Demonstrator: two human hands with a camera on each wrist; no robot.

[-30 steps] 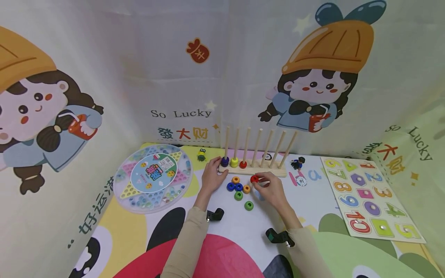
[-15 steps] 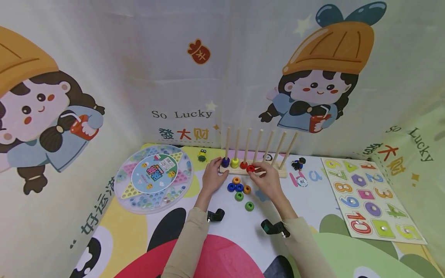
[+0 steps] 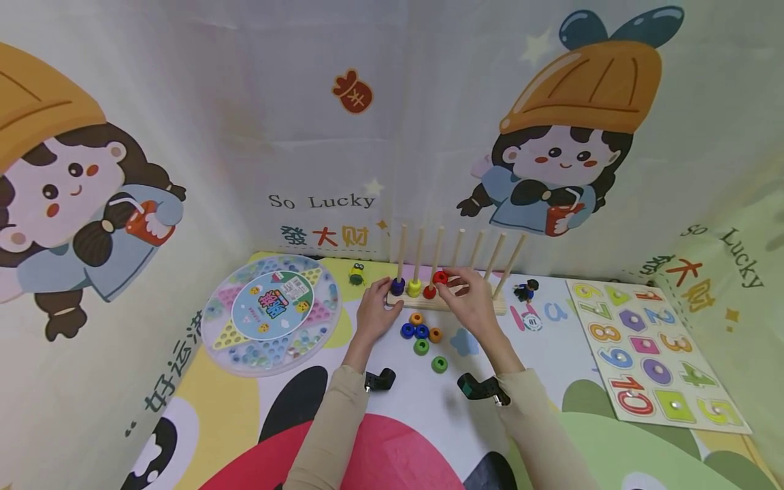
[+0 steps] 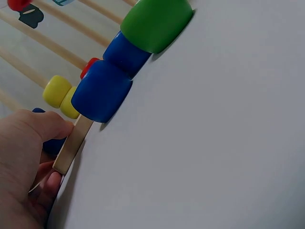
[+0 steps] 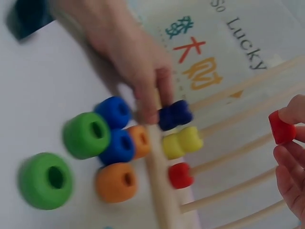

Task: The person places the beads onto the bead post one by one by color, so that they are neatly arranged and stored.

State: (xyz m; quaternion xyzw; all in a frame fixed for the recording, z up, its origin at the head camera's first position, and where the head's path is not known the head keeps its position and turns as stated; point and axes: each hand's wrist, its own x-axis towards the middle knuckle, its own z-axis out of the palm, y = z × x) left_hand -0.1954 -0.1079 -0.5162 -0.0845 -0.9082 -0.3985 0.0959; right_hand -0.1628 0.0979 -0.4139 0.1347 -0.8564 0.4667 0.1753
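Observation:
My left hand point(image 3: 375, 309) grips the left end of a wooden peg rack point(image 3: 422, 303), thumb in front and fingers behind, as the left wrist view shows. My right hand point(image 3: 474, 306) pinches a red bead point(image 5: 281, 128) between thumb and fingers, raised beside the third peg near mid-height. Low on the pegs from the left sit two dark blue beads point(image 5: 175, 114), two yellow beads point(image 5: 183, 142) and one red bead point(image 5: 181, 175). The other pegs stand bare. In front of the rack lie blue beads point(image 3: 407, 331), orange beads point(image 3: 435, 334) and green beads point(image 3: 439, 364).
A round board of marbles point(image 3: 272, 316) lies to the left, with a small yellow figure point(image 3: 356, 273) near it. On the right are a dark-haired toy figure point(image 3: 526, 290) and a number-and-shape puzzle board point(image 3: 655, 354). A printed curtain point(image 3: 429, 136) hangs close behind the rack.
My right hand has carried the red bead left and up, from the table in front of the rack to beside the third peg. The left hand has stayed on the rack's end.

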